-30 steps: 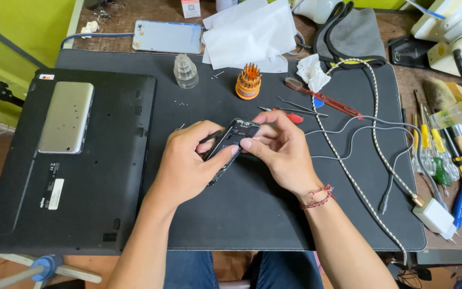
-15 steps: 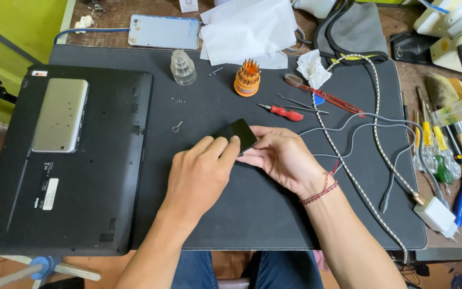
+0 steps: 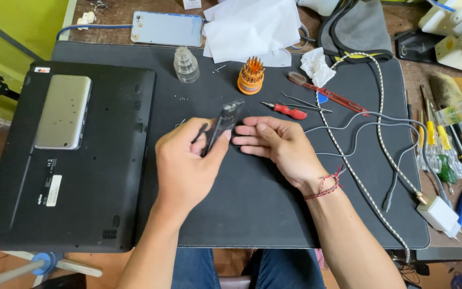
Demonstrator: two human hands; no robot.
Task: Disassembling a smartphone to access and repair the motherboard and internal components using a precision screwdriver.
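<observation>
I'm gripping one black phone (image 3: 224,122) edge-on in my left hand (image 3: 188,163), fingers closed around it, long axis tilting up and right, top end pointing away. My right hand (image 3: 276,144) is lying open, fingertips at the phone. Both are hovering over the mat (image 3: 252,208). One laptop (image 3: 70,160) is lying left; one red screwdriver (image 3: 287,111) beyond.

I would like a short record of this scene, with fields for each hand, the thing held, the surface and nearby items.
left hand: grips a small dark phone part, tilted on its edge
right hand: open, fingertips beside the part, contact unclear
surface: dark work mat
left of hands: black laptop, bottom up, with a silver phone on it
behind hands: red screwdriver, orange bit holder, tweezers
</observation>
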